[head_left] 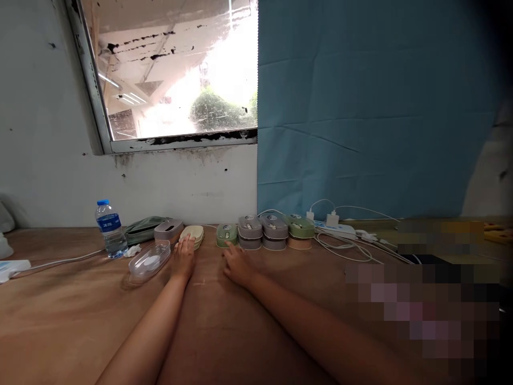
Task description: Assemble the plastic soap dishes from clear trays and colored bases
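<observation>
My left hand (184, 260) rests with its fingers stretched out against the front of a stack of cream box parts (196, 231). Beside that hand, a clear plastic lid or tray (149, 260) lies tilted, with a white round piece in it. My right hand (239, 266) has its fingers apart, their tips at the front of a small green lunch box (226, 237); whether they touch it I cannot tell. In line to its right stand a grey lunch box (250, 240), a second grey lunch box (273, 240) and a green lunch box with an orange base (300, 240).
Behind the clear piece are a grey box part (169, 230) and a dark green pouch (141, 231). A water bottle (111, 231) stands to the left. White cables (352, 254) and a power strip (334, 230) lie at right. A blurred patch hides the right side.
</observation>
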Demonstrator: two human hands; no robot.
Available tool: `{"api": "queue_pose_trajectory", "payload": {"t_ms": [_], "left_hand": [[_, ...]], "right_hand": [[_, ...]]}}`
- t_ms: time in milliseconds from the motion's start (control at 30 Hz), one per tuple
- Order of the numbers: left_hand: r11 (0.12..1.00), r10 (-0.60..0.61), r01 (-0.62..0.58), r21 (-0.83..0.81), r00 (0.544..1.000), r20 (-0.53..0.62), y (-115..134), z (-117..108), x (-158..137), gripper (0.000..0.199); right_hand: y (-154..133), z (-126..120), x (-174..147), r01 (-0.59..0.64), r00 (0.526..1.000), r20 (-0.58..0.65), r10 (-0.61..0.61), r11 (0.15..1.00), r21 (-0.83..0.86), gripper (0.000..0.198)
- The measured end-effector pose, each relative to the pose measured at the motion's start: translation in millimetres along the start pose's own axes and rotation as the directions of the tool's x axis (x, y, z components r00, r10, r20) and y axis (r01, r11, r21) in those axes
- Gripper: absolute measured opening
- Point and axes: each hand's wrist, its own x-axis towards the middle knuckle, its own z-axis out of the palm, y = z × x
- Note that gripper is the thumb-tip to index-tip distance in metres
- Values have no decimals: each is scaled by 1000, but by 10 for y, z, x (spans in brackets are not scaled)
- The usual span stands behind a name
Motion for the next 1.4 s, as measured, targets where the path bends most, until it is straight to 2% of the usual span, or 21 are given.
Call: {"api": "queue_pose_trajectory", "payload": {"t_ms": [133,233,300,400,633,733,767,833,933,1000,1100,1167,1233,1300,1400], "left_hand": [[996,86,-87,30,996,26,-66,155,179,43],[993,108,-109,45,994,34,-106,226,249,42],[991,121,-122,46,992,35,-126,246,265,39],[988,150,-151,33,988,28,-144,241,264,35],[965,261,-260,6,965,-25,-52,73,216,24],[937,345,-348,-21,934,-90,103,-104,91,20],[914,396,-403,-45,911,-115,170,-178,27,19],[826,538,-552,-112,832,-138,316,-340,-124,18],[638,742,-740,-213,665,-90,534,-574,-352,18],[526,829,-812,-254,556,-64,645,-684,-464,18],[367,917,-895,-253,394,-65,723,-747,-534,16],[293,948,-926,-238,314,-54,727,-743,-523,17],[275,958,-929,-249,286,-6,719,-731,-489,18],[296,955,-911,-286,291,59,716,-733,-455,19],[327,944,-872,-363,314,98,740,-763,-437,20]], "right_hand": [[-86,-282,-622,178,983,30,-178,984,28,20],[-12,-506,-1088,262,964,22,-266,959,104,17],[80,-632,-1310,195,979,36,-203,969,152,17],[214,-739,-1449,84,995,34,-92,978,192,17],[336,-701,-1358,-70,997,4,73,933,352,20],[349,-710,-1370,-70,988,-97,123,901,428,27],[354,-717,-1379,-55,979,-154,136,895,442,29],[364,-730,-1395,-24,954,-257,153,895,444,36],[366,-744,-1408,-19,938,-307,159,909,415,51],[356,-756,-1412,-24,947,-285,149,917,398,59],[331,-778,-1421,-4,980,-182,82,921,389,59],[318,-785,-1424,-3,994,-99,45,921,389,54],[316,-776,-1423,-22,998,-42,41,921,388,46],[329,-750,-1415,-40,999,-14,49,921,387,37],[355,-698,-1396,-42,999,-3,47,916,400,21]]}}
